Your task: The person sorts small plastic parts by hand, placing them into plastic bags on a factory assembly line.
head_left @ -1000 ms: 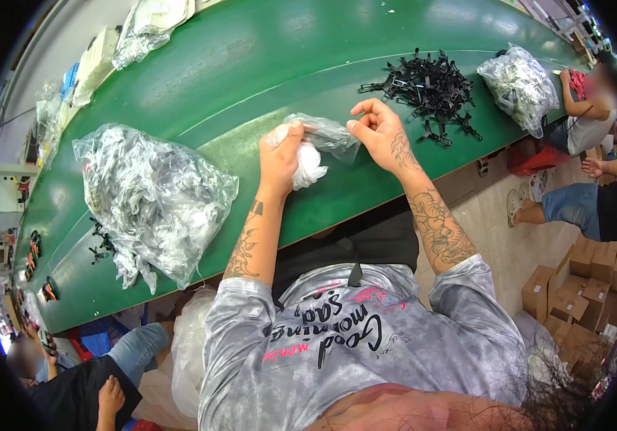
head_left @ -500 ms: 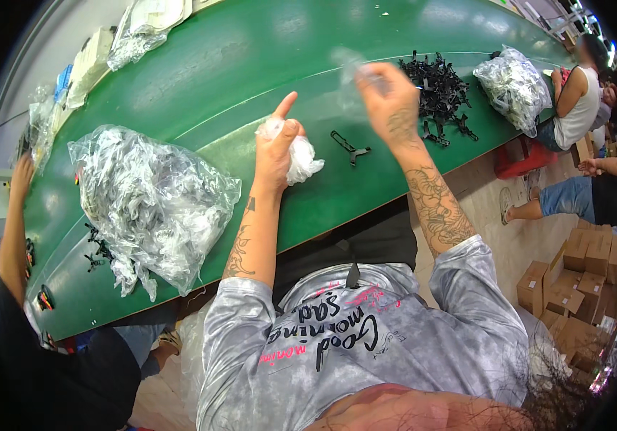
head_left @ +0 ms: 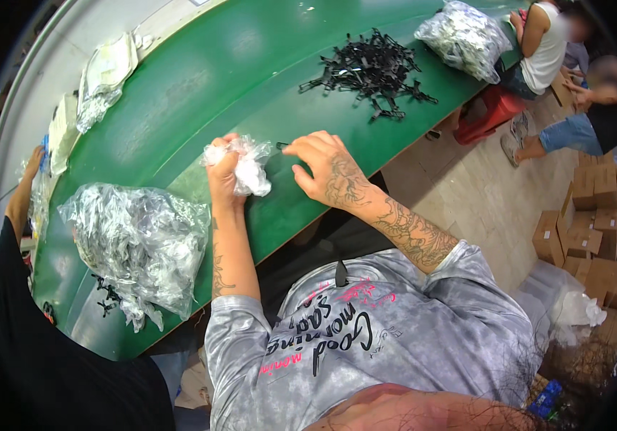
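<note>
My left hand (head_left: 223,171) is closed around a bunch of crumpled clear plastic bags (head_left: 252,172), which puff out on its right side above the green table. To the right of it, my right hand (head_left: 326,167) hangs palm down with fingers bent and thumb apart. Under its fingertips the end of a black plastic bracket (head_left: 282,145) shows; the hand covers the rest. Farther right lies a heap of similar black brackets (head_left: 373,68). A large clear sack (head_left: 139,244) full of crumpled plastic bags rests left of my left forearm.
Another stuffed clear sack (head_left: 463,39) sits at the far right by a seated person in a white top. A red stool (head_left: 491,113) stands below. Cardboard boxes (head_left: 588,230) are stacked on the floor at right. A co-worker's arm (head_left: 21,194) reaches in at the left.
My right hand has come down and left to the single bracket, and the clear bag it held up is no longer in it. My left hand still grips the bunch. The whole view has shifted.
</note>
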Action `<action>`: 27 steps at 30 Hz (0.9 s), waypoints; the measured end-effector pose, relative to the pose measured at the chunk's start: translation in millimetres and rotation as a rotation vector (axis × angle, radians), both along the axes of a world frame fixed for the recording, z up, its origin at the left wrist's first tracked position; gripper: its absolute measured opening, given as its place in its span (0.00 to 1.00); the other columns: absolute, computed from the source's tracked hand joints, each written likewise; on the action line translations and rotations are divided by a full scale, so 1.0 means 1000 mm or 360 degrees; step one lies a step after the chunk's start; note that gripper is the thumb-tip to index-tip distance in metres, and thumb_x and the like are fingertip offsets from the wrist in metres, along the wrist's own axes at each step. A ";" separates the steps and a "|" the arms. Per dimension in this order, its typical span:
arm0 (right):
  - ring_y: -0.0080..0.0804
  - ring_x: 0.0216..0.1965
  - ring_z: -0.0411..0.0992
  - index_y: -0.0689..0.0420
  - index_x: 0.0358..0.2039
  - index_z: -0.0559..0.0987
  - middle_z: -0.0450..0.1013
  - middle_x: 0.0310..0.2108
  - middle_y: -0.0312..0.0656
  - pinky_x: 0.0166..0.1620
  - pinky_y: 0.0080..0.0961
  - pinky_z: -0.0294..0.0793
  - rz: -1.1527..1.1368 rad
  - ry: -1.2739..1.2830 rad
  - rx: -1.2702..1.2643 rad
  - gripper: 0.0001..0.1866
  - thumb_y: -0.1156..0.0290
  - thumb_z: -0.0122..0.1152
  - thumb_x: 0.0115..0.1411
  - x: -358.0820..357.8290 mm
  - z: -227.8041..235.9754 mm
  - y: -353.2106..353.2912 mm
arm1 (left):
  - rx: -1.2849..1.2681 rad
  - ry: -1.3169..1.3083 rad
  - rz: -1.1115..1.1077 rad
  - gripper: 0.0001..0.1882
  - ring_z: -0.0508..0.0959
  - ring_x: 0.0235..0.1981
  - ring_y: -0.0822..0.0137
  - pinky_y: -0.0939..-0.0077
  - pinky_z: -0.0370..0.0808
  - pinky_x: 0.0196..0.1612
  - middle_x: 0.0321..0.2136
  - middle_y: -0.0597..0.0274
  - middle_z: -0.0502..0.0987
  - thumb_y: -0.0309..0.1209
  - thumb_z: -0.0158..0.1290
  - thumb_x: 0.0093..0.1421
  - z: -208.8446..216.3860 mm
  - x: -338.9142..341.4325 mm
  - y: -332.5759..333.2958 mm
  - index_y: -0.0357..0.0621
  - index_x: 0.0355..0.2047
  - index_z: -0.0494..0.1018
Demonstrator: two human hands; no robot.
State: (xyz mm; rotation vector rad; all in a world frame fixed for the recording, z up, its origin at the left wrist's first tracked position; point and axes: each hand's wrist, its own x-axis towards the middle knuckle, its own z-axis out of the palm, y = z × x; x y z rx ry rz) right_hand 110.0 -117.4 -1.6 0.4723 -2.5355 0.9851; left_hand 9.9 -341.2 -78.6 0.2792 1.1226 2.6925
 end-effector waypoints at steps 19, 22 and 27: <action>0.37 0.28 0.82 0.58 0.32 0.87 0.82 0.26 0.46 0.38 0.31 0.82 -0.0062 -0.0184 -0.0760 0.13 0.76 0.54 0.51 -0.006 -0.068 0.179 | -0.0584 0.0175 -0.0072 0.12 0.79 0.36 0.53 0.57 0.81 0.44 0.37 0.49 0.75 0.18 0.50 0.60 -0.009 -0.030 -0.003 0.35 0.45 0.71; 0.36 0.28 0.82 0.59 0.30 0.86 0.82 0.24 0.46 0.37 0.32 0.82 0.0007 -0.0349 -0.0813 0.12 0.76 0.54 0.51 -0.006 -0.058 0.175 | -0.0791 0.0281 0.0260 0.12 0.80 0.33 0.57 0.63 0.81 0.39 0.34 0.49 0.77 0.18 0.50 0.56 -0.006 -0.020 0.004 0.31 0.42 0.73; 0.32 0.22 0.79 0.60 0.31 0.86 0.81 0.23 0.46 0.31 0.31 0.81 -0.0008 -0.0455 -0.0747 0.12 0.78 0.53 0.52 -0.014 -0.056 0.180 | -0.1112 0.0524 0.0590 0.11 0.79 0.32 0.64 0.70 0.79 0.39 0.31 0.53 0.79 0.20 0.53 0.55 -0.002 0.004 0.030 0.29 0.39 0.75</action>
